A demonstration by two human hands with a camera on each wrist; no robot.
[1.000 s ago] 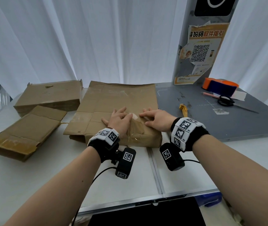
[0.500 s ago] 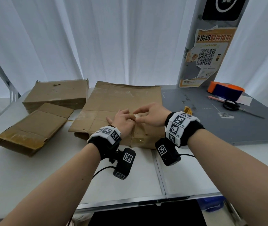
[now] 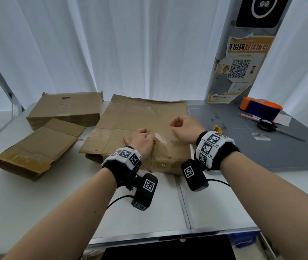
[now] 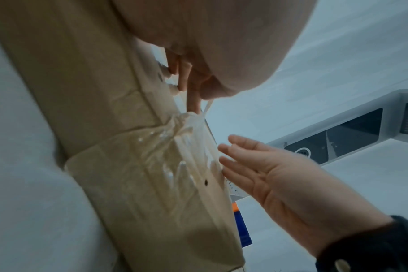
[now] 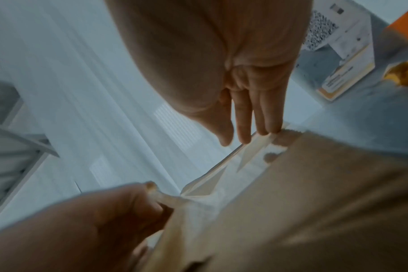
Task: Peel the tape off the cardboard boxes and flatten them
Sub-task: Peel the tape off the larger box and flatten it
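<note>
A large brown cardboard box [image 3: 140,117] lies partly flattened on the white table in front of me. My left hand [image 3: 142,139] rests on its near part with the fingers curled, pinching crumpled clear tape [image 4: 151,156] at the box's edge. My right hand [image 3: 183,126] is lifted just above the box to the right. Its fingertips [image 5: 266,128] pinch the end of a clear tape strip [image 5: 233,165], which stretches down to the left hand [image 5: 119,211]. In the head view the strip [image 3: 160,137] shows between the two hands.
Two more cardboard boxes lie on the left, one at the back [image 3: 67,109] and one nearer [image 3: 37,147]. On the grey mat [image 3: 262,147] to the right are scissors [image 3: 267,125], an orange-and-blue object [image 3: 260,108], a pen [image 3: 249,117] and a yellow scrap [image 3: 217,128].
Both hands were together at the tape on the box. The right hand has since pulled up and to the right, drawing a tape strip off, while the left hand stays on the box.
</note>
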